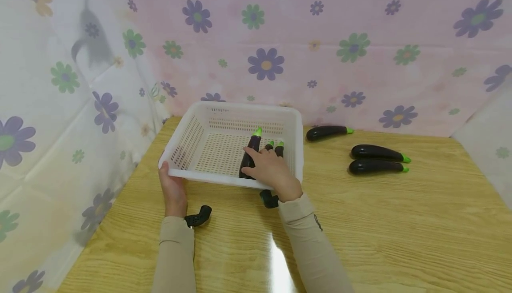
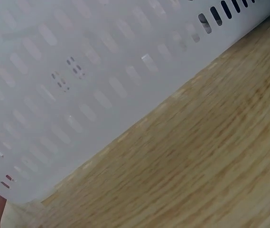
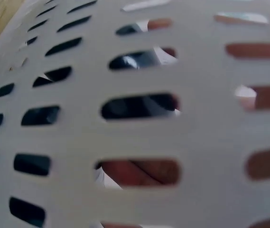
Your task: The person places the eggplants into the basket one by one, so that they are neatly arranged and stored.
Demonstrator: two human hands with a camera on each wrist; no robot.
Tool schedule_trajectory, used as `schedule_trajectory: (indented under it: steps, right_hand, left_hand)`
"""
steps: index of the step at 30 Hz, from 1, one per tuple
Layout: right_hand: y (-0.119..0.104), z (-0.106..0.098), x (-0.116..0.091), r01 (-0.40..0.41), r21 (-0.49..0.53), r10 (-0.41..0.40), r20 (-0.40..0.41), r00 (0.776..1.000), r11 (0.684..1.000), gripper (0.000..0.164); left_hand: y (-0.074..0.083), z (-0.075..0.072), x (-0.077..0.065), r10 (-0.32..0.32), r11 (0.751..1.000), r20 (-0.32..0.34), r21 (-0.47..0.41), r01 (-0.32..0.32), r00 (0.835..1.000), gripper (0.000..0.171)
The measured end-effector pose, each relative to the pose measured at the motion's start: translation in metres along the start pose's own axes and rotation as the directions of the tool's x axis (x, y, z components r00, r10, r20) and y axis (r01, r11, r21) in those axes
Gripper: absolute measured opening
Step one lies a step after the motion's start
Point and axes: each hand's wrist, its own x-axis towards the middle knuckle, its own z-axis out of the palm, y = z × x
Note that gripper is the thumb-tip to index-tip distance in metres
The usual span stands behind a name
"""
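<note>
Nearest in the head view, two beige sleeves [image 1: 174,257] reach up over the wood-grain table [image 1: 392,226], a black device [image 1: 205,214] at the left wrist and another [image 1: 269,198] at the right. The left hand [image 1: 173,188] grips the near left corner of the white basket [image 1: 230,181], its thumb bent over the rim. The left wrist view shows only a sliver of skin in its bottom corner, but it gives what the head view hides: the outside of the slotted wall, with its lower edge running along the wood. The right hand [image 1: 269,168] reaches over the near rim into the basket, forefinger and thumb spread apart across a dark eggplant [image 1: 254,144]; whether they pinch it, I cannot tell, and the remaining fingers are not clear. The right wrist view looks through the slots from outside, with skin and glossy dark surfaces behind them, and does not settle the grip. That eggplant lies lengthwise in the right half of the basket, green stem pointing away; just right of it, two more eggplants [image 1: 279,150] show beyond the hand, partly covered. Right of the basket, only the head view shows two eggplants [image 1: 378,152] side by side and, farther back, a single eggplant [image 1: 326,133] near the flowered cloth [image 1: 296,66].
</note>
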Motion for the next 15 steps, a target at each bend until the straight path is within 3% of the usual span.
schedule_trajectory:
  steps: [15]
  right_hand:
    - [0.0017,0.0021,-0.0014,-0.024,-0.011,0.025,0.012,1.0,1.0,0.056]
  left_hand:
    - [-0.0036,-0.0018,0.0011,0.039,0.999,0.009,0.005,-0.039,0.999,0.046]
